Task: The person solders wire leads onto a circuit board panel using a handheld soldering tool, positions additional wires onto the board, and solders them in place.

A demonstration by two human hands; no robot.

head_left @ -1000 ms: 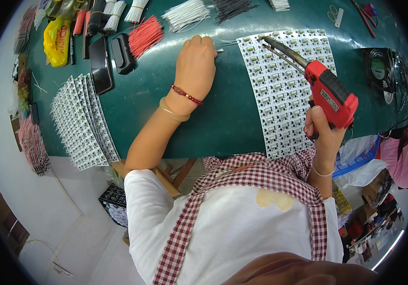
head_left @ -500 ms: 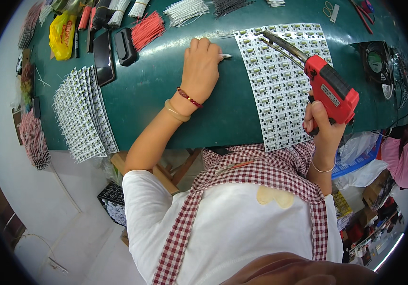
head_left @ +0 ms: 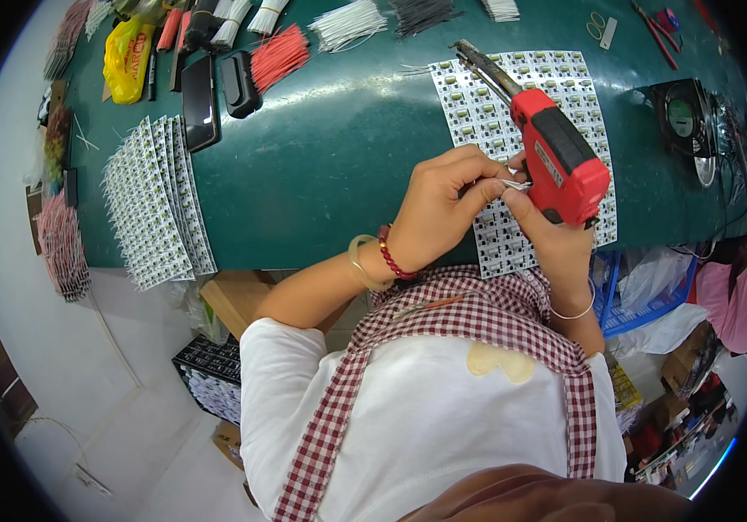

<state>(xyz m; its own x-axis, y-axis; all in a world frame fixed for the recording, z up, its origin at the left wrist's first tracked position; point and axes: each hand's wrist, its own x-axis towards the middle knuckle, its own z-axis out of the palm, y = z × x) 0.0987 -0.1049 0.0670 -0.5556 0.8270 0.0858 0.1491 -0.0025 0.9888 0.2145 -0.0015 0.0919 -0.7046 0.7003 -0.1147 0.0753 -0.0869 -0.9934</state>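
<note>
Slantwise, soldering gun (head_left: pixel 559 157); tip (head_left: pixel 460 47) away, leftward

On the table (head_left: pixel 330 174), the circuit sheet (head_left: pixel 493 122) lies right of the phone (head_left: pixel 201 104) and stacked sheets (head_left: pixel 154 204).

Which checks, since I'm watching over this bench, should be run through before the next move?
1. Red soldering gun gripped in the right hand: ok.
2. White wires held at the left hand: ok.
3. Gun's tip pointing away from both hands: ok.
4. Sheet of small circuit boards component side up: ok.
5. Tip hot: cannot tell.
6. Wire ends lined up: cannot tell, partly hidden.
</note>
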